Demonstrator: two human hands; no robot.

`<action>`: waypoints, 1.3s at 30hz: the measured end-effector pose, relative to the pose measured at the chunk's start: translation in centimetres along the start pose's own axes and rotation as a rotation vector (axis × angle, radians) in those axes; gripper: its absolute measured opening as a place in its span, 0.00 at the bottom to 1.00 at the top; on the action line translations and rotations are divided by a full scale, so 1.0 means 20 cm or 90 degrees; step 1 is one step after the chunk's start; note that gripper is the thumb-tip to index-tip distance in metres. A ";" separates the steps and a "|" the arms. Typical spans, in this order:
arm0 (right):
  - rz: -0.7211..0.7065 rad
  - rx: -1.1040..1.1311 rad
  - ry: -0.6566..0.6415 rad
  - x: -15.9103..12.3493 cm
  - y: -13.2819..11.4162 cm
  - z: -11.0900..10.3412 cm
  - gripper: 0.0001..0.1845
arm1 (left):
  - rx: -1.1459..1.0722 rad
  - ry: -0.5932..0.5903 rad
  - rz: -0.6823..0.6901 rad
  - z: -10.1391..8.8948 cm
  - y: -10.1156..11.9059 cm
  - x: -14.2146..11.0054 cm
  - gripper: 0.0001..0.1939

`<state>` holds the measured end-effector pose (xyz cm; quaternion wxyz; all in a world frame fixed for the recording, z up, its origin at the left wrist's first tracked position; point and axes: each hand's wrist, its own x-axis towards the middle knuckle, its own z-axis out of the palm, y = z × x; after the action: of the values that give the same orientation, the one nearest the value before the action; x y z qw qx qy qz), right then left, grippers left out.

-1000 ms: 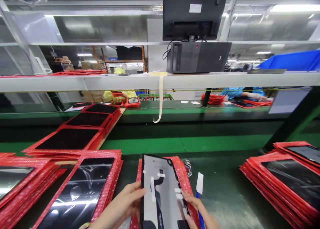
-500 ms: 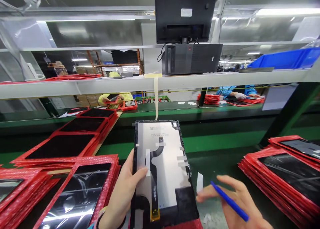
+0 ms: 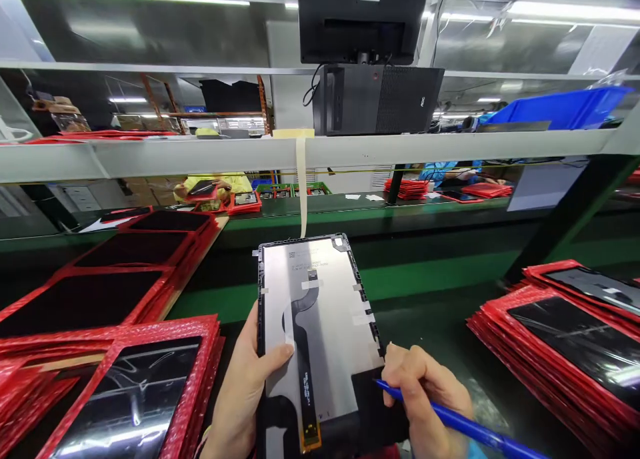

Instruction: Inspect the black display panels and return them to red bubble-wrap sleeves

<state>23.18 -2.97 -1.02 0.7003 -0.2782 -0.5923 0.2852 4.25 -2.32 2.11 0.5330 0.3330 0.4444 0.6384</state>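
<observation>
**Two hands, one panel, pen poised**

Two hands work in the head view. Left hand (image 3: 245, 385) fingers grip the grey, black-framed tablet display panel (image 3: 320, 325), back side up, above the dark green tabletop (image 3: 440, 325). Right hand (image 3: 425, 392) fingers pinch a blue plastic pen (image 3: 470, 429), tip touching the panel's lower black patch. Marking seems underway; steadiness matters next.

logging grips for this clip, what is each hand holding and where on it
Left hand grips the display panel by its left edge, thumb on the back. Right hand holds a blue pen near its tip.
</observation>
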 end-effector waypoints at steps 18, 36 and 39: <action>-0.215 -0.335 -0.099 0.00 0.01 -0.01 0.22 | -0.008 0.113 -0.019 0.01 -0.01 -0.06 0.44; 0.157 0.010 0.120 0.07 -0.03 -0.12 0.25 | 0.047 0.185 0.028 -0.05 0.02 -0.05 0.40; 0.239 0.031 0.017 0.11 -0.02 -0.13 0.15 | 0.075 0.191 0.037 -0.06 0.01 -0.04 0.40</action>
<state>26.07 -1.74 0.46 0.6491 -0.3706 -0.5135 0.4214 3.33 -3.43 1.81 0.4215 0.2777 0.5457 0.6689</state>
